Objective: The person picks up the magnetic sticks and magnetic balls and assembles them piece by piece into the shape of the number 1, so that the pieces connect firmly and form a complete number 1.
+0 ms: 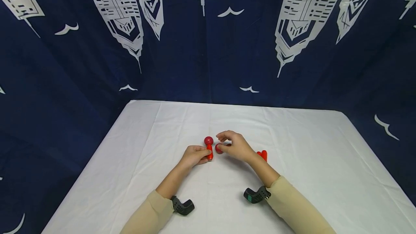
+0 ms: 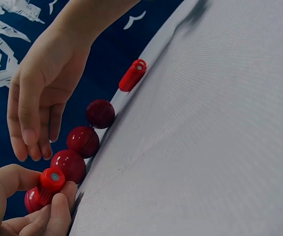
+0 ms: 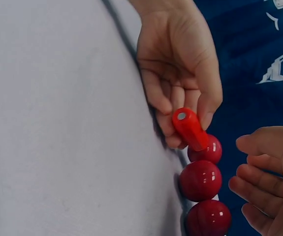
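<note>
My left hand (image 1: 194,155) pinches a short red rod (image 1: 209,153) between thumb and fingers. A small silver disc shows in the rod's near end (image 3: 182,116). A glossy red ball (image 1: 208,141) sits at the rod's far end and appears to touch it. To the right, more red balls stand in a row, among them a middle ball (image 2: 82,141) and a darker one (image 2: 100,113). Over these hovers my right hand (image 1: 238,148), its fingers loosely bent and holding nothing. In the head view its thumb and palm partly cover the balls.
More red rods (image 1: 264,155) lie right of the balls, partly behind the right forearm. A white cloth (image 1: 182,125) covers the table. Behind it hangs a dark blue curtain (image 1: 182,71) with white building prints. Each wrist wears a black camera mount (image 1: 183,207).
</note>
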The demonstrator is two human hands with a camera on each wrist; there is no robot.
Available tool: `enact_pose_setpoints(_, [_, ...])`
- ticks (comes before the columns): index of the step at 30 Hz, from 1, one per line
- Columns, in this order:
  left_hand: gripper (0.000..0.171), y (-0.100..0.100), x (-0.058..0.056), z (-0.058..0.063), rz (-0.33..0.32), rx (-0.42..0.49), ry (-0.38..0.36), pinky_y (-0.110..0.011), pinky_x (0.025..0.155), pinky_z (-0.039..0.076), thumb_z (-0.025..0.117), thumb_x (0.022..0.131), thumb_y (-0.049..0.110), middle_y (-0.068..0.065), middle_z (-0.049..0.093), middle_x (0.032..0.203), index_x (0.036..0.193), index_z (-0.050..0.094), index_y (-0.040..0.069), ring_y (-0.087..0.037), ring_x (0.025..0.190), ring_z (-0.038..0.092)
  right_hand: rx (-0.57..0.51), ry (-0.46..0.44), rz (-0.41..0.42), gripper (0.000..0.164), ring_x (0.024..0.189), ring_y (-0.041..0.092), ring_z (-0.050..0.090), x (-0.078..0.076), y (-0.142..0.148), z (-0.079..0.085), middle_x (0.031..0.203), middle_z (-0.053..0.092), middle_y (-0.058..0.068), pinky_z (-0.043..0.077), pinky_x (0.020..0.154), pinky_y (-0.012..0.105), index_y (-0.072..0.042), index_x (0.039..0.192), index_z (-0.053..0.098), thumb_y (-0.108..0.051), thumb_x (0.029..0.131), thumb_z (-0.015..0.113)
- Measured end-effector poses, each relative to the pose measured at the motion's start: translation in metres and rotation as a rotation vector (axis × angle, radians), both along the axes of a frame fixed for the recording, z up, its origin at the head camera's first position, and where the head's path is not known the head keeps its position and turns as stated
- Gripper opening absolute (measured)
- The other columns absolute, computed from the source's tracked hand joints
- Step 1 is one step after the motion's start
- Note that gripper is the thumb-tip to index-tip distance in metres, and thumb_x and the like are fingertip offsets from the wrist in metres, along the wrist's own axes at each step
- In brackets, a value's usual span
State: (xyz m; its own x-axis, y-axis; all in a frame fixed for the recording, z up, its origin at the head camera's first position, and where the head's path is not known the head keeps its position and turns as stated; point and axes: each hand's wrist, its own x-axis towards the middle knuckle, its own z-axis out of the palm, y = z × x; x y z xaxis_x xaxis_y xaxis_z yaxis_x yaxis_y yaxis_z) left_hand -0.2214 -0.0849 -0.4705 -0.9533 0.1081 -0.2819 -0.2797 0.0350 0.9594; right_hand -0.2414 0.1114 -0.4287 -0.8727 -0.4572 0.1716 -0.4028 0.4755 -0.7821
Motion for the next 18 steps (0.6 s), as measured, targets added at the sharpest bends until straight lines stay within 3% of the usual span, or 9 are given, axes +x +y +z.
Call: enact_pose_setpoints(18, [0.021, -0.001, -0.001, -0.004, -0.003, 0.005, -0.008, -0.018, 0.061, 0.054, 0.068, 0.089, 0.006, -0.006, 0.070, 0.075, 0.099, 0.067, -0.012, -0.006, 0.063, 0.064, 0.202, 0.070, -0.001, 0.038, 0.095, 0.019, 0.059, -0.007, -0.004, -0.016, 0.104, 0.066, 0.005, 0.050, 0.088, 0.038, -0.001, 0.115, 0.066, -0.012, 0.081, 0.078])
